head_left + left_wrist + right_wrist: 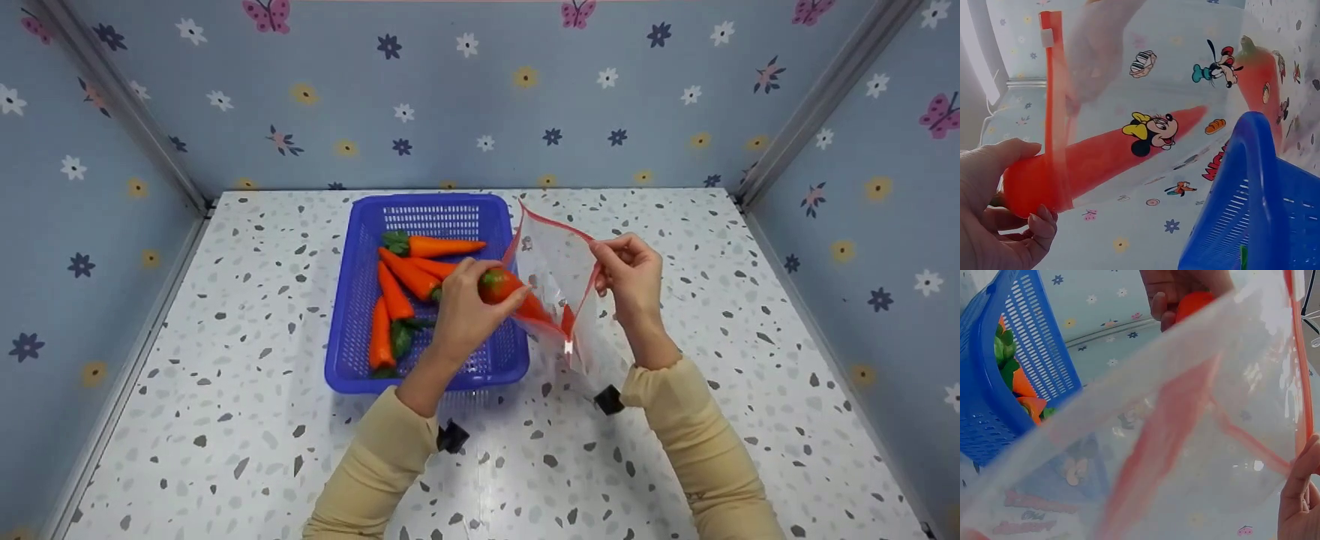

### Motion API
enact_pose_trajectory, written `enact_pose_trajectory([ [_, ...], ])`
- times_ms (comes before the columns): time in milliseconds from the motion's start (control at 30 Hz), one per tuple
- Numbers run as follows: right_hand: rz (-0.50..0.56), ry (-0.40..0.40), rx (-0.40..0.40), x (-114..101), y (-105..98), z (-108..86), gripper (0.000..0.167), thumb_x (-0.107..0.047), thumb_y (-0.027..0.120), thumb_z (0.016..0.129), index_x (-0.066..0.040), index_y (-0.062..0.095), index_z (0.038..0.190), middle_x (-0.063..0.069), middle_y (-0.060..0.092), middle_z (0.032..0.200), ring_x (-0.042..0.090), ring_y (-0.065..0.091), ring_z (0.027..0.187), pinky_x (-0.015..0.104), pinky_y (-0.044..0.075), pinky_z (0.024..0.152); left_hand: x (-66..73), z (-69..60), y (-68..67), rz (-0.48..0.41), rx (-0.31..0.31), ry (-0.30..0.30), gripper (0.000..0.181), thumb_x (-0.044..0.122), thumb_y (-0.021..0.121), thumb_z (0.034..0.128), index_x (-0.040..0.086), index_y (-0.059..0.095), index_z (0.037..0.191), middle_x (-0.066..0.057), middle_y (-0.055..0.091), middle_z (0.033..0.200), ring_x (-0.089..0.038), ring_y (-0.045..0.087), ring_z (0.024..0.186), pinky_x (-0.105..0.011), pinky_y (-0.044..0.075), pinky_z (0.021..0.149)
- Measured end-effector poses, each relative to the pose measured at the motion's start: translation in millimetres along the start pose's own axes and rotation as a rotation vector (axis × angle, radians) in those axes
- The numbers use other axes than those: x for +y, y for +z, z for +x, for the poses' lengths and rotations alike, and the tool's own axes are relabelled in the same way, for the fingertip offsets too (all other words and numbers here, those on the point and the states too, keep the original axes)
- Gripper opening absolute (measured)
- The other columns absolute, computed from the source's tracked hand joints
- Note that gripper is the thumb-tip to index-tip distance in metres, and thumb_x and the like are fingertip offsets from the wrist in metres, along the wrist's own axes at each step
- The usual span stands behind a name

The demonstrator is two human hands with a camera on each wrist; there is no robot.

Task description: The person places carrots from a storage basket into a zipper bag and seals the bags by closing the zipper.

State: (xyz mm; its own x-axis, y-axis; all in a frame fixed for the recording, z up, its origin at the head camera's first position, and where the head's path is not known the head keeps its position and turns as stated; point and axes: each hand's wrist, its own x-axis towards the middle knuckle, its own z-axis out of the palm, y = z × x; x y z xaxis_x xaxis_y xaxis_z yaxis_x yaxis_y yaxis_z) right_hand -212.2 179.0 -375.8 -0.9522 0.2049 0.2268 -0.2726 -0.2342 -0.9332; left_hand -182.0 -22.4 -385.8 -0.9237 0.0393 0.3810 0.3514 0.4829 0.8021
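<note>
My left hand (465,307) holds an orange-red carrot (504,286) by its thick, green-topped end. The carrot's tapered part lies inside a clear zip bag (551,255) with a red zip edge and printed cartoon figures. At the bag's mouth, my right hand (634,277) pinches the rim between thumb and fingers, and the mouth gapes wide. Another carrot (1258,79) shows through the plastic lower in the bag. Left of the bag, several orange carrots (446,246) with green tops lie in a blue basket (427,385).
The basket stands on a speckled white table (247,315), its right side close against the bag. A blue flowered wall (450,82) closes off the back, with similar walls left and right. Small black blocks (609,400) sit beside each wrist.
</note>
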Motion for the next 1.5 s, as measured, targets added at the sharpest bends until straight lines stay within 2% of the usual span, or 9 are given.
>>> enact_pose_trajectory([
  [200,-0.014,-0.03,0.026,-2,-2,0.4,0.008,0.003,0.06,0.081,0.0,0.057,0.074,0.008,0.052,0.053,0.011,0.043,0.035,0.018,0.035,0.033,-9.4,0.7,0.2,-0.056,0.074,0.07,0.043,0.028,0.071,0.0744,-0.001,0.059,0.103,-0.009,0.05,0.075,-0.015,0.047,0.059,-0.023,0.042,0.054],
  [333,-0.01,-0.04,0.035,-3,-2,0.7,0.009,0.002,0.061,0.08,0.0,0.055,0.074,0.008,0.052,0.053,0.011,0.042,0.035,0.018,0.035,0.033,-12.7,0.1,-2.7,-0.071,0.11,0.087,0.03,0.022,0.068,0.0782,-0.001,0.062,0.096,-0.01,0.051,0.075,-0.013,0.048,0.059,-0.021,0.044,0.055],
  [500,-0.021,-0.06,0.029,-3,-2,0.2,0.009,0.0,0.061,0.081,0.001,0.055,0.075,0.008,0.052,0.054,0.011,0.042,0.036,0.019,0.036,0.034,-20.3,0.0,-7.3,-0.043,0.136,0.103,0.017,0.013,0.065,0.0802,-0.001,0.064,0.089,-0.009,0.053,0.072,-0.012,0.049,0.059,-0.023,0.044,0.054],
  [700,-0.023,-0.072,0.021,-2,-2,0.4,0.009,0.0,0.062,0.08,0.003,0.055,0.076,0.01,0.056,0.059,0.012,0.043,0.036,0.019,0.035,0.034,-37.9,0.6,-14.6,-0.035,0.158,0.097,0.012,0.009,0.064,0.0805,-0.002,0.065,0.085,-0.008,0.054,0.069,-0.014,0.052,0.06,-0.025,0.045,0.055],
  [967,-0.057,-0.048,0.034,-1,-2,0.4,0.01,-0.002,0.063,0.08,0.002,0.055,0.077,0.009,0.054,0.059,0.012,0.043,0.037,0.019,0.036,0.034,-69.3,-5.0,-28.3,-0.008,0.195,-0.025,0.011,0.008,0.066,0.0786,-0.002,0.065,0.083,-0.01,0.058,0.072,-0.018,0.054,0.061,-0.034,0.047,0.058],
  [1133,-0.062,-0.048,0.031,-1,-3,-0.1,0.01,-0.003,0.062,0.081,0.002,0.055,0.078,0.01,0.054,0.059,0.012,0.043,0.038,0.019,0.037,0.035,-86.2,-9.8,-36.9,0.017,0.193,-0.143,0.014,0.008,0.066,0.0783,-0.004,0.065,0.084,-0.01,0.059,0.068,-0.02,0.055,0.06,-0.031,0.046,0.057],
  [1267,-0.05,-0.05,0.032,-1,-3,0.1,0.009,-0.002,0.062,0.081,0.003,0.054,0.078,0.01,0.053,0.058,0.012,0.043,0.037,0.019,0.037,0.035,-97.5,-13.7,-42.4,0.06,0.162,-0.227,0.017,0.008,0.066,0.0773,-0.006,0.063,0.085,-0.012,0.058,0.069,-0.023,0.056,0.061,-0.032,0.046,0.059],
  [1500,-0.042,-0.05,0.035,-1,-4,-0.4,0.008,-0.001,0.061,0.081,0.001,0.055,0.077,0.009,0.052,0.057,0.013,0.043,0.037,0.019,0.037,0.035,-115.8,-21.5,-55.7,0.174,0.034,-0.38,0.032,0.015,0.065,0.0789,-0.01,0.059,0.097,-0.018,0.06,0.076,-0.027,0.056,0.068,-0.038,0.046,0.065],
])
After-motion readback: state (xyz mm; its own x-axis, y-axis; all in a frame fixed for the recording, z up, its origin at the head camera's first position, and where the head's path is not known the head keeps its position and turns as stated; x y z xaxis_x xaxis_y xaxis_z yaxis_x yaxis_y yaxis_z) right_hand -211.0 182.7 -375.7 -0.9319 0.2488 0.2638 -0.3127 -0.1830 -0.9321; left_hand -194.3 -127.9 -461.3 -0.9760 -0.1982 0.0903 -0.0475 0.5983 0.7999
